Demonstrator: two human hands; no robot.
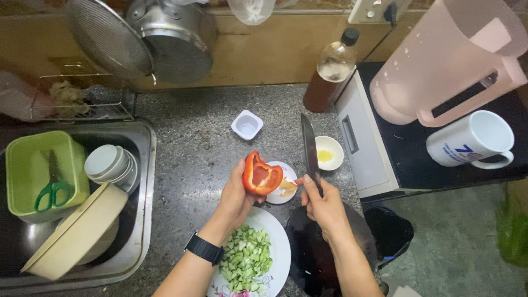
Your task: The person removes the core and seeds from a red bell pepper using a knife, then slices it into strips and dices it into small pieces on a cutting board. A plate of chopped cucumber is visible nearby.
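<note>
Red pepper half (262, 175) in left hand (235, 199), knife (310, 151) gripped in right hand (324, 204)

— What's the room like?
— A speckled grey stone counter (192, 137) runs to a tan tiled wall (264, 49), with a steel sink (144, 181) set at its left edge.
— And the floor?
— Grey concrete floor (451, 242), lower right, dimly lit.
</note>
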